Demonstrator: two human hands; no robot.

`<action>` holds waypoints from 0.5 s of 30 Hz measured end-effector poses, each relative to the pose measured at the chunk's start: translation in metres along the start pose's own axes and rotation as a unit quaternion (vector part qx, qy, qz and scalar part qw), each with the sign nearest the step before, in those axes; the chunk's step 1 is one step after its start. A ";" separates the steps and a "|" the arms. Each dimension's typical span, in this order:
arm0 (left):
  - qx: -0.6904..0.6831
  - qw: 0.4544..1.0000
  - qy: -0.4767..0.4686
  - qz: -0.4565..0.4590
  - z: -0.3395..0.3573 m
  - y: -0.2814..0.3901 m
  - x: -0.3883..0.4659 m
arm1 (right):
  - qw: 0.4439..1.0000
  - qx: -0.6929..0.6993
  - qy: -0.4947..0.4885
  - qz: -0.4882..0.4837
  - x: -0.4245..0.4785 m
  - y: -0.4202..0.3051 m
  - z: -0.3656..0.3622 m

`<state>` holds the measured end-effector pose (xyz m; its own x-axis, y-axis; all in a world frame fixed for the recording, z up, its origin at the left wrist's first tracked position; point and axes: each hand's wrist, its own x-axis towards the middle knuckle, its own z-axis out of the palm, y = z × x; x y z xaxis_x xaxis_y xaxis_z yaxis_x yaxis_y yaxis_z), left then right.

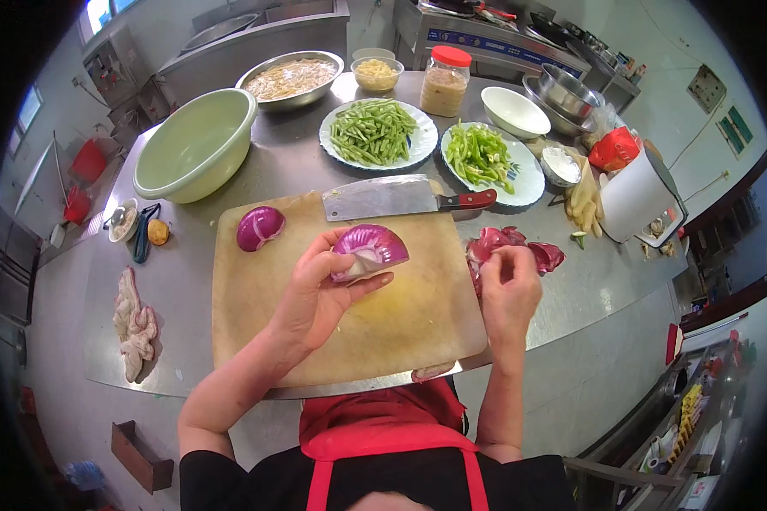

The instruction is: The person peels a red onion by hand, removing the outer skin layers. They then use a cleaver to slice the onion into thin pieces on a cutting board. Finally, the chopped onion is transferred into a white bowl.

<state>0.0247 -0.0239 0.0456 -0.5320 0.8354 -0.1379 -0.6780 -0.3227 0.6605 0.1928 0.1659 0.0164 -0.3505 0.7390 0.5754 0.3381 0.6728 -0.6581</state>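
My left hand (317, 284) holds a half red onion (372, 249) over the wooden cutting board (371, 342); its purple outside faces up. Another half red onion (260, 228) lies at the board's upper left. At the board's right edge, my right hand (512, 284) has its fingers bent together over a pile of red onion skins (545, 255). Whether a piece of skin is between those fingers is hidden. A cleaver (383, 197) with a red and black handle lies across the board's far edge, handle to the right.
Beyond the board stand plates of cut green beans (374, 132) and sliced green peppers (479, 153). A large green basin (195, 147) is at left, near a crumpled cloth (134, 329). To the right are gloves (583, 201) and a tilted white container (639, 195).
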 end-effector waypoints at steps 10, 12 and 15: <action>0.180 0.981 -0.005 0.066 0.002 -0.012 -0.004 | 0.989 -0.047 -0.049 -0.128 -0.012 -0.023 0.010; 0.199 0.977 -0.008 0.076 0.001 -0.014 -0.003 | 0.987 0.011 -0.068 -0.145 -0.019 -0.038 0.017; 0.219 0.972 -0.011 0.089 0.001 -0.016 -0.004 | 0.982 0.073 -0.091 -0.151 -0.024 -0.057 0.018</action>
<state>0.0381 -0.0213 0.0362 -0.6073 0.7942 0.0197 -0.2927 -0.2467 0.9238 0.1661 0.1088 0.0316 -0.5708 0.4787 0.6671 0.0704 0.8380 -0.5411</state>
